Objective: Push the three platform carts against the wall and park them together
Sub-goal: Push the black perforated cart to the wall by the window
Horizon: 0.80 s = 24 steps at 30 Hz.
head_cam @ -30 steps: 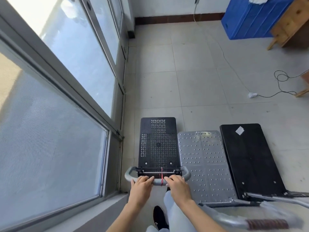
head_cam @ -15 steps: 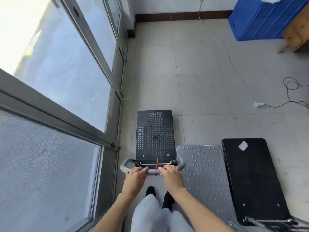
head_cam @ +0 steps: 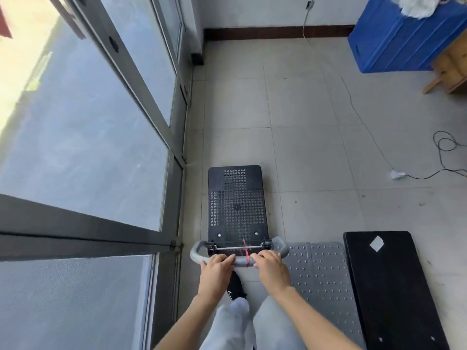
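On grey tiles (head_cam: 303,127), left hand (head_cam: 214,268) and right hand (head_cam: 271,267) grip the grey handle (head_cam: 195,253) of the perforated black cart (head_cam: 237,203); the shoe (head_cam: 235,286) has a white mark, perhaps a logo.

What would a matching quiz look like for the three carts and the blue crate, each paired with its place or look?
Things:
1. perforated cart
2. grey cart
3. plain black cart
4. blue crate

Place or look:
A. far right, by the back wall
B. held by the left hand and right hand
C. bears a white sticker
D. studded metal deck

Pairs: 1-B, 2-D, 3-C, 4-A
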Tool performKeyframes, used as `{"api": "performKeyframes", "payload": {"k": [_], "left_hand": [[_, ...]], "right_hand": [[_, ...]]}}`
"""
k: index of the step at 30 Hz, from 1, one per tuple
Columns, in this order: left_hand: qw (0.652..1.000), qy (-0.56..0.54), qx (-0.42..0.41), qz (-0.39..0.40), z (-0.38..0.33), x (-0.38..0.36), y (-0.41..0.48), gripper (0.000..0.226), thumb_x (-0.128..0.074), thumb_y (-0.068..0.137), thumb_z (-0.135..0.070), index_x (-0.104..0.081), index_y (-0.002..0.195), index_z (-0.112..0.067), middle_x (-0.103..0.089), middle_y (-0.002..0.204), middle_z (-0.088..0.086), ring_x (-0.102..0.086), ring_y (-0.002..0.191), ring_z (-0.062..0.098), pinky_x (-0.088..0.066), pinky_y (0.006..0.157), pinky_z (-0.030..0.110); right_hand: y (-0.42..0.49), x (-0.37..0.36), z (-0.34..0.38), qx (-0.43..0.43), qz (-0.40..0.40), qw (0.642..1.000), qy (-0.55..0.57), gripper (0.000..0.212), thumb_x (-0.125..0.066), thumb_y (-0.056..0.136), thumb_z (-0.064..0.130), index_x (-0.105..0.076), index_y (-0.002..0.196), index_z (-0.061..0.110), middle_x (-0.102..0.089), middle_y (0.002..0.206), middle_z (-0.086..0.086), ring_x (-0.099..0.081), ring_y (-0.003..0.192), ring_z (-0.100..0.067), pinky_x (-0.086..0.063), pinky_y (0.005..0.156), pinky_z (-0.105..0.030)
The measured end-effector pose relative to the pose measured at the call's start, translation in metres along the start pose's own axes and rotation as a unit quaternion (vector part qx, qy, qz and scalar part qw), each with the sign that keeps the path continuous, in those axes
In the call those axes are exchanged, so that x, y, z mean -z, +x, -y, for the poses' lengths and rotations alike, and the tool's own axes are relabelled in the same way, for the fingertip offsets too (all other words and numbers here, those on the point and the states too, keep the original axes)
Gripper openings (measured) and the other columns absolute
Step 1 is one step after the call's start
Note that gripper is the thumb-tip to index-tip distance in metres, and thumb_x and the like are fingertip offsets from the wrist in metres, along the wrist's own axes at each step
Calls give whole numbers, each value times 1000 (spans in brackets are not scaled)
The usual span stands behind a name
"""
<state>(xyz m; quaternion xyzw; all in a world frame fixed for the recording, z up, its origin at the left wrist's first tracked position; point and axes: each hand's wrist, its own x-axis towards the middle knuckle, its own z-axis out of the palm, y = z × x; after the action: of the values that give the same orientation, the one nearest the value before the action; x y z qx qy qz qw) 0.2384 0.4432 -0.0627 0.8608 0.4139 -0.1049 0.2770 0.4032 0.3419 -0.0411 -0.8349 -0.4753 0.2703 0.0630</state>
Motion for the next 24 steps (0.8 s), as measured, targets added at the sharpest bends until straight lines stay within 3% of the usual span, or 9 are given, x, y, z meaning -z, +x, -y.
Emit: {"api": "performKeyframes", "payload": {"k": [6, 10, 14, 17, 21, 24], "left_hand": [[999, 8, 9, 39, -8, 31, 45, 36, -51, 96, -39, -55, 131, -33, -61, 117, -7, -51, 115, 19, -39, 97, 54], [1000, -7, 12, 21, -10, 44, 74, 34, -54, 95, -39, -58, 128, -32, -63, 112, -7, -53, 111, 19, -40, 92, 47], [1000, -21, 4, -4, -11, 53, 105, 31, -61, 91, -34, -64, 121, -29, -66, 106, -5, -59, 103, 22, -45, 86, 52], [999, -32, 25, 5, -16, 63, 129, 32, -61, 91, -35, -63, 123, -31, -65, 109, -6, -57, 107, 21, -44, 90, 54], [996, -53, 56, 39, -29, 88, 172, 36, -60, 92, -34, -60, 127, -35, -63, 117, -8, -53, 113, 21, -40, 95, 45], [994, -51, 69, 61, -35, 104, 201, 35, -60, 92, -32, -61, 127, -34, -64, 113, -2, -53, 110, 26, -43, 91, 42]], "right_hand": [[40, 16, 1, 4, -18, 1000, 2, 26, -71, 79, 7, -66, 98, 23, -63, 89, 2, -59, 92, -23, -48, 72, -36], [71, 32, -1, 4, -14, 1000, -4, 28, -72, 77, 7, -66, 99, 24, -64, 90, 3, -60, 92, -22, -48, 71, -36], [103, 46, -6, 0, -13, 1000, -5, 28, -73, 76, 8, -65, 95, 27, -63, 87, 5, -60, 89, -22, -48, 67, -35], [127, 57, -11, 2, -1, 1000, 0, 23, -66, 83, 13, -60, 100, 29, -60, 91, 5, -57, 94, -23, -50, 69, -37], [163, 80, -16, 14, -17, 1000, 3, 29, -77, 74, 13, -65, 96, 29, -62, 86, 5, -59, 87, -22, -49, 58, -33], [190, 96, -18, 19, -6, 1000, -7, 25, -78, 74, 16, -67, 93, 27, -63, 86, 2, -60, 86, -24, -48, 59, -31]]}}
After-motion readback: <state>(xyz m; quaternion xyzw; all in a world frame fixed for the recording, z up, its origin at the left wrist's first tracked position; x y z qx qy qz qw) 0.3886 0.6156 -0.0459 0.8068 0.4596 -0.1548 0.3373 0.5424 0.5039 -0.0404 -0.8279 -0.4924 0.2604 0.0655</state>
